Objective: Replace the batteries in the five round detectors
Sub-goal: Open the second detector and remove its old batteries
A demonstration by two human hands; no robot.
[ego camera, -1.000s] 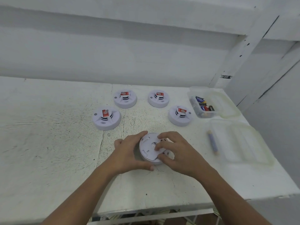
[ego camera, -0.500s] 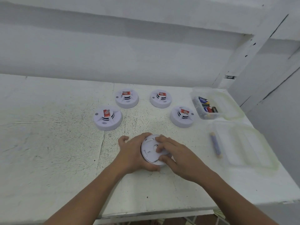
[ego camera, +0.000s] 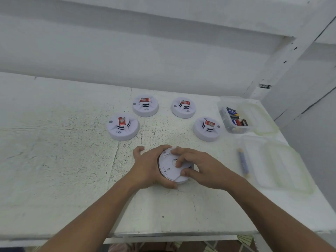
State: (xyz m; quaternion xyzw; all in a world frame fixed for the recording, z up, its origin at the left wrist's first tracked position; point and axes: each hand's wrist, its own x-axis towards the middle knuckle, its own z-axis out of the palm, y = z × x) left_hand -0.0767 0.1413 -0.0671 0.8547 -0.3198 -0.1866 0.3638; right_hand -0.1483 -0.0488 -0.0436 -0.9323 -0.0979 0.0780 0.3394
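Across the white, speckled table (ego camera: pixel 54 160), four of the round detectors sit face up in an arc, each with a red label on its raised centre. The leftmost detector (ego camera: pixel 123 126) lies well apart from our hands, and the back-left detector (ego camera: pixel 145 106) sits just behind and to its right.

Nearer the front edge, our left hand (ego camera: pixel 149 170) cups the fifth detector (ego camera: pixel 168 170). The fingers curl round its left rim and the thumb hooks under the near edge. This detector lies with its flat white back turned up, between both hands. Our right hand (ego camera: pixel 205 170) grips it from the other side, with bent fingertips pressing on the back plate and the thumb against the near right rim.

Beyond the hands stand the back-right detector (ego camera: pixel 183 107) and then the right detector (ego camera: pixel 207 129), close beside a clear tub (ego camera: pixel 222 122) that holds several batteries (ego camera: pixel 236 119). Nearer us, a loose battery (ego camera: pixel 243 163) lies on the table, touching or just beside the edge of a second clear container (ego camera: pixel 278 164). We cannot tell which.
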